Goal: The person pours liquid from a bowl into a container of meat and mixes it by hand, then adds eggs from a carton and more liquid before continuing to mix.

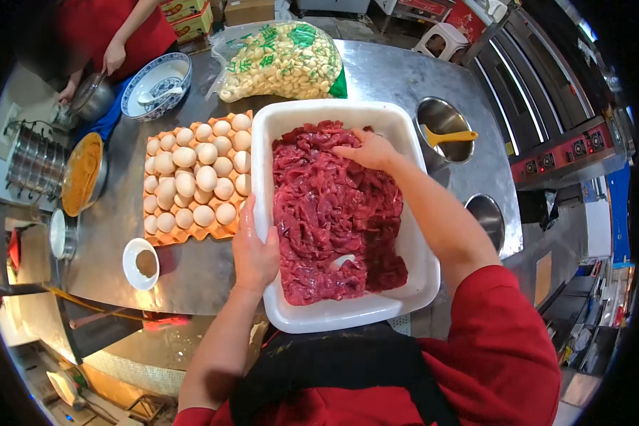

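Note:
A white plastic tub [348, 319] full of raw, dark red sliced meat [326, 213] stands at the table's near side. My left hand [255, 250] grips the tub's left wall, thumb toward the inside and fingers along the outside. In the tub's upper right, my right hand [370, 150] rests on the meat, its thumb spread away from the fingers; some fingertips are hidden in the meat. A small whitish piece [343, 261] lies on the slices near the tub's lower middle.
Left of the tub are an egg tray [170, 240] and a white bowl of brown powder [139, 278]. Beyond lie a bag of peeled garlic [284, 64] and a patterned bowl [179, 69]. Steel bowls [444, 113] [485, 216] stand right. A co-worker's hand [114, 57] is upper left.

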`<state>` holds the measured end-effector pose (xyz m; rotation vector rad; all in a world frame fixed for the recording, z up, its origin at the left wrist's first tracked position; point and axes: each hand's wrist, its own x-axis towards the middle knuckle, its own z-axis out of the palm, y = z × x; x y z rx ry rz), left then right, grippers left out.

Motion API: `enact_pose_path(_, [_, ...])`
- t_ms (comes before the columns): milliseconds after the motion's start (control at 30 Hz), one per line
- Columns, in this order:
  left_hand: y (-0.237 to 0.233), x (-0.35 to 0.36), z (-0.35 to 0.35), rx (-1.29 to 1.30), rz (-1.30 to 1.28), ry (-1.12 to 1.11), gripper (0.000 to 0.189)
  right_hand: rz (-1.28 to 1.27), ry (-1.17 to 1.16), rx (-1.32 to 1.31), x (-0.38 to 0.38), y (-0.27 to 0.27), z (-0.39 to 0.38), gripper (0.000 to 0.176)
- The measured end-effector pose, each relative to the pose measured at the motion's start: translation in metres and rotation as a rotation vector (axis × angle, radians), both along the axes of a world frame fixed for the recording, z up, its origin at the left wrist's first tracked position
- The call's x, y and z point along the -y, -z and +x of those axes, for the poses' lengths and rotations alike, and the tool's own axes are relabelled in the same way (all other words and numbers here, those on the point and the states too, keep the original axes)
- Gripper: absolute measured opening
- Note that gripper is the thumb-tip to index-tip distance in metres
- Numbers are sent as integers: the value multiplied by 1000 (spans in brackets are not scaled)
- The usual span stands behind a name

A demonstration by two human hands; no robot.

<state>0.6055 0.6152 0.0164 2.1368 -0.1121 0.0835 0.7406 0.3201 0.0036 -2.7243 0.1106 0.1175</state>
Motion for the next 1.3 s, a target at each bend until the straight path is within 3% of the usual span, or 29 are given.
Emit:
enact_pose_path(67, [2,2,1,84,29,2,60,276,-118,-269,-22,-19,-12,68])
enact_pose_path(133, [14,0,3,86,-33,16,57,297,-298,-220,-50,5,-31,66])
enact_pose_path(200, [15,1,6,89,-109,17,54,-34,-456,-251,-97,-46,-83,54])
enact_pose_path(267, [9,1,3,80,-129,11,51,-105,-621,-98,-111,-50,-134,45])
enact_pose_path(333, [15,0,3,93,-119,23,51,-62,-675,-230,-107,-51,-167,44])
enact_pose_path(467, [1,0,1,32,-43,9,53,57,-594,-316,-62,-45,-204,42])
enact_pose_path(533, [0,-1,0,72,12,17,54,-271,-521,-283,-45,-49,-198,46])
enact_pose_path(700, [-2,-1,-2,124,208,41,69,-483,-358,81,-6,-7,-108,35])
enact_pose_path(767, [-2,0,-2,80,206,25,73,-458,-325,52,-7,-7,-67,36])
enact_pose_path(867, [-7,1,-3,0,225,12,77,-370,-382,386,-22,-3,-16,34])
enact_pose_path(1067, [-2,3,-1,48,179,19,68,60,-354,-107,-119,-7,5,45])
enact_pose_path(1200, [6,0,3,160,204,47,62,62,-574,-225,-123,-30,-78,56])
enact_pose_path(1300, [5,0,2,91,109,26,58,-46,-625,-225,-113,-31,-154,51])
